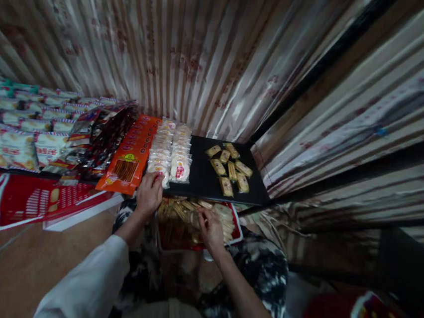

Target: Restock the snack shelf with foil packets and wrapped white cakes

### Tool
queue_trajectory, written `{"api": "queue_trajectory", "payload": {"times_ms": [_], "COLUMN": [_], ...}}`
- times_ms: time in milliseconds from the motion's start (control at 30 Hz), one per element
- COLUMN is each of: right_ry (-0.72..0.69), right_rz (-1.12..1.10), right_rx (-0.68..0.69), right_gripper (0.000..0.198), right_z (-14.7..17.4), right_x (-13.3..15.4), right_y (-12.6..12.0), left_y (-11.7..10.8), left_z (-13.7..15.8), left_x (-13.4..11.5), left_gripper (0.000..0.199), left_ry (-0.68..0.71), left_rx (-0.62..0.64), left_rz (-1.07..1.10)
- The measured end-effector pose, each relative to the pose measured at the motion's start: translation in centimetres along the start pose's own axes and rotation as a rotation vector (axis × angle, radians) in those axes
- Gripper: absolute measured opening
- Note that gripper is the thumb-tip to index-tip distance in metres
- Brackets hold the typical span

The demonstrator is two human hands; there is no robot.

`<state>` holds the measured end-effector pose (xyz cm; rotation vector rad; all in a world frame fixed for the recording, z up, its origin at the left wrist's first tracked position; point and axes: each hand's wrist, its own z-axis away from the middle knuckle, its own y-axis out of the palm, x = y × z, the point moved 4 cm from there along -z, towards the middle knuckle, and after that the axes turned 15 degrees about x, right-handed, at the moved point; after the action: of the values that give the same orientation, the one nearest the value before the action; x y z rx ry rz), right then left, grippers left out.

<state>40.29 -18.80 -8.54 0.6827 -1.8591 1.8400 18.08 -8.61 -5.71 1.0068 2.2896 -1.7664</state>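
Observation:
At the front edge of the black shelf, my left hand [149, 193] has its fingers bent around the near end of a clear packet of round white crackers [159, 167]. That packet is the front one in a stacked row; a second row of similar packets [181, 160] stands just right of it. Over a red basket [238, 220] at my lap, my right hand [210, 230] has its fingers curled together. What they pinch, if anything, is too small to make out. Gold-wrapped snacks [180, 211] and pale packets [226, 219] lie in the basket.
Several small gold-wrapped snacks [232, 170] lie scattered on the shelf [201, 170]. Left of the crackers are an orange snack bag [127, 158], dark red packets [105, 134] and many white bags [18, 146]. Another red basket [43, 200] is below left; striped sheeting [192, 52] hangs behind.

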Motion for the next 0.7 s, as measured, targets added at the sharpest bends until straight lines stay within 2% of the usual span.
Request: {"api": "queue_trajectory", "payload": {"times_ms": [167,233,333,367,500,600,700], "right_ry": [0.120,0.154,0.209,0.228,0.269,0.269,0.263], "right_rz": [0.042,0.047,0.058,0.062,0.077,0.074,0.052], "right_rx": [0.017,0.035,0.061,0.071,0.109,0.122,0.135], "right_gripper": [0.029,0.033,0.040,0.042,0.044,0.045,0.049], "right_z": [4.3,4.8,4.7,4.6,4.1,3.7,3.2], "right_x": [-4.3,-4.8,-5.1,-5.1,-5.5,-6.0,-6.4], "right_y": [0.6,1.0,1.9,2.2,2.8,2.9,3.0], "left_y": [1.2,2.6,5.7,6.7,10.8,13.0,14.0], "left_z": [1.6,2.8,5.0,5.7,7.4,7.6,7.6], "left_x": [-2.3,-3.9,-7.4,-8.4,-11.5,-12.4,-12.6], "left_gripper": [0.034,0.035,0.033,0.032,0.033,0.035,0.039], "left_ry": [0.146,0.178,0.256,0.260,0.159,0.049,-0.007], "left_rx": [0.142,0.258,0.497,0.524,0.636,0.674,0.695], "left_rz": [0.017,0.050,0.087,0.088,0.122,0.124,0.117]}}
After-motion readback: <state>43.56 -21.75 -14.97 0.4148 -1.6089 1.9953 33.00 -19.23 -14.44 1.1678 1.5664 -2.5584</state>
